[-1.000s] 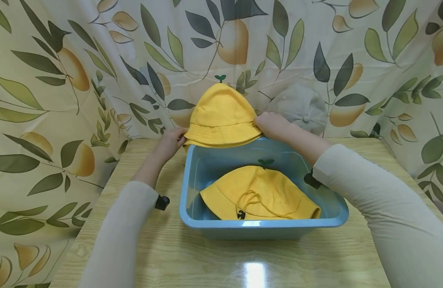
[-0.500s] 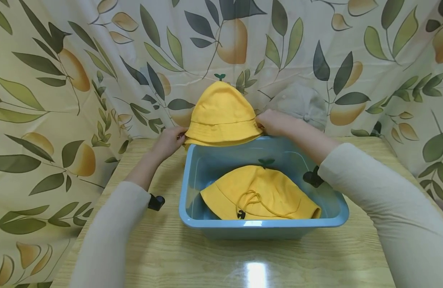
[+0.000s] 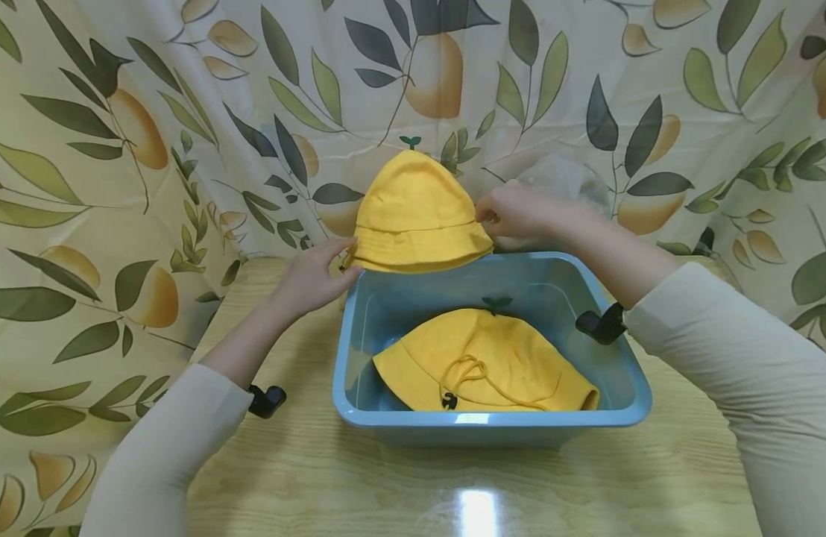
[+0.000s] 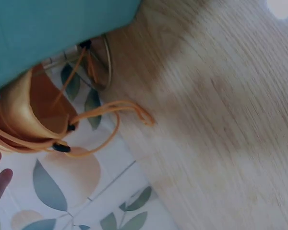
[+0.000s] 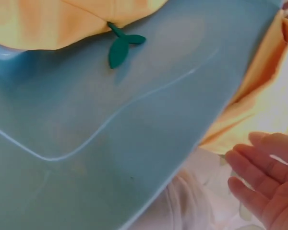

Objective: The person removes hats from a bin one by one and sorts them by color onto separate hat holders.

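Note:
A yellow bucket hat (image 3: 416, 216) with a green sprout on its crown sits upright behind the blue tub (image 3: 493, 419). My left hand (image 3: 312, 277) is at the hat's left brim, thumb and fingers spread; in the left wrist view its fingertips (image 4: 1, 184) show beside the brim and orange cords (image 4: 117, 106). On the other side, my right hand (image 3: 520, 209) is beside the brim with loosely bent fingers, holding nothing. The right wrist view shows those fingers (image 5: 252, 179) apart from the cloth. Another yellow bucket hat (image 3: 480, 358), with a cord and black toggle, lies inside the tub.
A pale grey cap (image 3: 574, 183) stands behind my right hand, partly hidden. Thin metal wire (image 4: 109, 67) shows near the hat behind the tub. The wooden table (image 3: 306, 462) meets a leaf-and-fruit patterned curtain (image 3: 252, 134) at the back and sides.
Both hands held the hat's brim earlier. The fingers have now loosened from it, and the right hand has shifted slightly up and right. The hat stays in nearly the same place.

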A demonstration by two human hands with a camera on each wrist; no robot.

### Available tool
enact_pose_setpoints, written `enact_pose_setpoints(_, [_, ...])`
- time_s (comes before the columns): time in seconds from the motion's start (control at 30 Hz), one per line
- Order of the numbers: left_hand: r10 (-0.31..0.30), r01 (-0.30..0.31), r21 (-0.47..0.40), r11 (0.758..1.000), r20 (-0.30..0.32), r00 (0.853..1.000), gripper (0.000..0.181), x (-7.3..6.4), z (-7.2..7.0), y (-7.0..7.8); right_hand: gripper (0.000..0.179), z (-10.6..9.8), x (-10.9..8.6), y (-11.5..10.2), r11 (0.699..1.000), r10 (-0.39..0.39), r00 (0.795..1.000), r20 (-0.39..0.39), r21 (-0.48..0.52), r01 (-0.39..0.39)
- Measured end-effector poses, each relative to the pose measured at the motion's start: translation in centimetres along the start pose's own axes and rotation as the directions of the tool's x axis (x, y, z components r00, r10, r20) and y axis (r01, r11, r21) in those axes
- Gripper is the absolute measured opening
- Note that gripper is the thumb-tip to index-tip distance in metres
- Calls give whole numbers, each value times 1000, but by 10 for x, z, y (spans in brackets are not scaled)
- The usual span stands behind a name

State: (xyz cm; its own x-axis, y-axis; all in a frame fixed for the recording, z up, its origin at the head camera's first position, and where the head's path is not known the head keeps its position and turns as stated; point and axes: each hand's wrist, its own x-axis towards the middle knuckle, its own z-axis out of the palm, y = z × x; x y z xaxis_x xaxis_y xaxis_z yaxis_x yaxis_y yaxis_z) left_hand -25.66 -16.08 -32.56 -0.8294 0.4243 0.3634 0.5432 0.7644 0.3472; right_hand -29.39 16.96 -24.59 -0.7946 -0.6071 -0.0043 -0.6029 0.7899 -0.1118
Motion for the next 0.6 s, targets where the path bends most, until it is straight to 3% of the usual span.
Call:
enact_pose_setpoints(0.17, [5,-5,-25,1000,8,1000,61,-10,-3,15,22,-10,-7,-4,996,-20,1000,3,82,20])
enact_pose_setpoints(0.4, [102,-101,-30,994,38,994,70,-28,-4,35,22,-18,-15,-15,979,-84,996,-35,183,89])
enact_pose_setpoints(0.6, [134,-133,-29,991,73,988,83,-46,-7,52,24,-23,-17,-27,955,-155,987,-33,253,158])
